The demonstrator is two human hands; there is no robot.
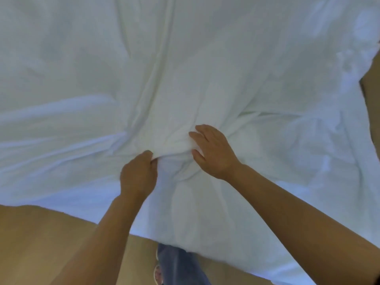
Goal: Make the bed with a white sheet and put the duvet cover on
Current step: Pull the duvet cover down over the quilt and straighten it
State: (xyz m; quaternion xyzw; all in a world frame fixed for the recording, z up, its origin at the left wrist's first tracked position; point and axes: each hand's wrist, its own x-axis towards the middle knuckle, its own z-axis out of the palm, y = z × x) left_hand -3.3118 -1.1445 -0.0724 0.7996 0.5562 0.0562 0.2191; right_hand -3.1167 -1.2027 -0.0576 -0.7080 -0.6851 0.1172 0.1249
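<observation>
Left hand (138,175) clamps curled fingers on a raised fold (174,145) of white bedding (205,58); right hand (213,151), fingers apart, rests flat just right of the fold.

The white fabric (205,68) runs off the top, left and right edges. Whether it is the sheet or the duvet cover cannot be told, and it hides the bed wholly. The fingertips of the left hand (138,176) vanish into a gripped fold. Both forearms are cut by the bottom and right edges. A leg in blue jeans (176,264) shows only below the fabric's hem, cut by the bottom edge. The foot (158,274) beside it is a blur.
</observation>
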